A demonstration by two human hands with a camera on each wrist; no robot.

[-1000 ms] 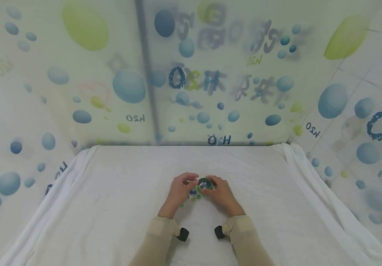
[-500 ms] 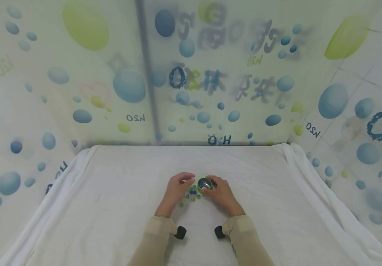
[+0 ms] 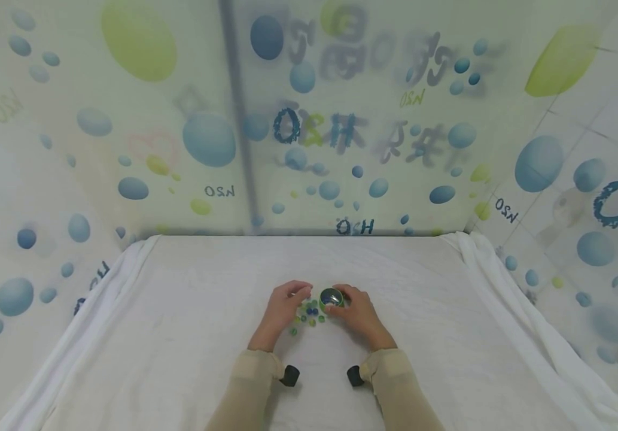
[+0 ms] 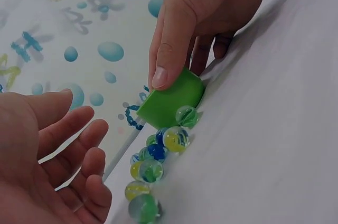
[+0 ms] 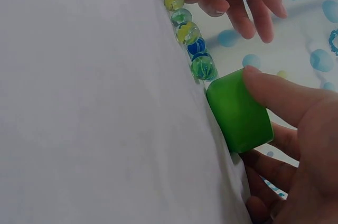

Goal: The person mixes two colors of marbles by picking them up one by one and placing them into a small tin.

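On the white cloth stands a small green bowl with a shiny metallic inside. My right hand grips its side, the thumb at the rim and the fingers round the far side. Just left of the bowl lie several glass marbles, clear with green, yellow or blue swirls. In the left wrist view they form a loose cluster, with a green-swirled marble nearest the bowl. My left hand hovers at the marbles' left, fingers loosely bent and apart from the thumb. Nothing shows between them.
A white cloth covers the table and bunches into folds along both sides. Behind it rises a pale curtain printed with blue and green bubbles. Each wrist carries a small black camera, such as the left one.
My left hand has drawn back to the left, away from the bowl, and more marbles show between them. The right hand and the bowl have stayed in place.
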